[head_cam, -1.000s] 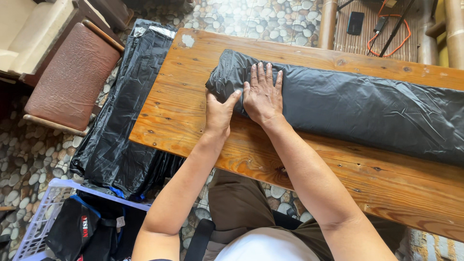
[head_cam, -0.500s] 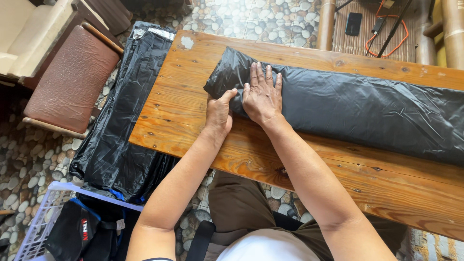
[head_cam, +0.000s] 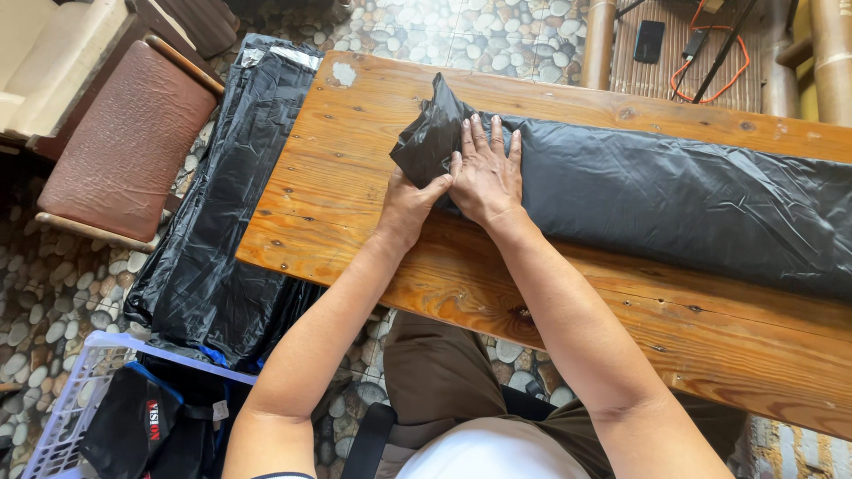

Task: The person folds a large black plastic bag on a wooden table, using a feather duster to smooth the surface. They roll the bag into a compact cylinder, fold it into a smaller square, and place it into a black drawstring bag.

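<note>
Black plastic bag [head_cam: 674, 195] (folded) under both hands.

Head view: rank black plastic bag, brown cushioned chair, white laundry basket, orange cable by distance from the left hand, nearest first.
1. black plastic bag, on the table, touching the left hand.
2. brown cushioned chair, far left.
3. orange cable, top right, and white laundry basket, bottom left: too close to call.

This looks like a home patio or informal home workspace. A pebble-mosaic floor [head_cam: 53, 302] spreads under a rough wooden table [head_cam: 373, 177]. At nine o'clock stands a worn brown cushioned chair [head_cam: 124, 151]; at seven o'clock, a white plastic laundry basket [head_cam: 62, 417]. At one o'clock, bamboo posts [head_cam: 599, 40] flank an orange cable [head_cam: 710, 53] on a slatted surface.
</note>
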